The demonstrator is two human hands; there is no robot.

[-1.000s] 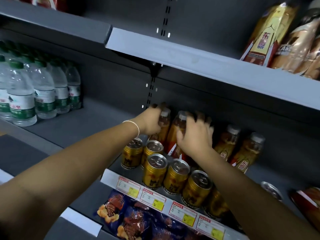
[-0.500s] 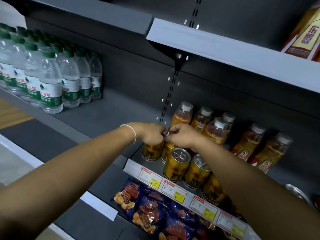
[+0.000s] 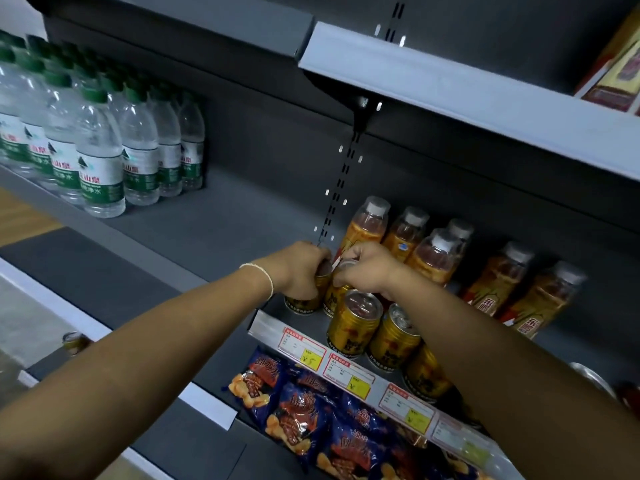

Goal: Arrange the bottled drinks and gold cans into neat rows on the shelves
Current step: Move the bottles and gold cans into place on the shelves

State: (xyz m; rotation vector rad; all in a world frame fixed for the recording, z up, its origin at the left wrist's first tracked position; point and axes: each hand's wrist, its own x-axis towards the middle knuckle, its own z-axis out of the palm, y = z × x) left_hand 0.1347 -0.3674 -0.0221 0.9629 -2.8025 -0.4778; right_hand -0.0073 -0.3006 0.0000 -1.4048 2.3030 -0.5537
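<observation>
Gold cans (image 3: 354, 323) stand in rows at the front of the middle shelf (image 3: 266, 323), with orange bottled drinks (image 3: 434, 254) standing behind them. My left hand (image 3: 301, 268) grips the top of the leftmost gold can (image 3: 302, 301). Beside it, my right hand (image 3: 367, 266) grips the top of the neighbouring gold can (image 3: 334, 299). Both cans stand on the shelf. Two more orange bottles (image 3: 498, 277) stand further right, slightly apart from the group.
Water bottles with green caps (image 3: 100, 157) fill the left shelf section. Blue snack bags (image 3: 304, 410) lie on the shelf below. An upper shelf edge (image 3: 450, 88) overhangs closely. Bare shelf lies between the water and the cans. A lone can (image 3: 74, 342) sits low left.
My hands came down from the orange bottles onto two gold cans at the left end of the row. The view has shifted right and closer.
</observation>
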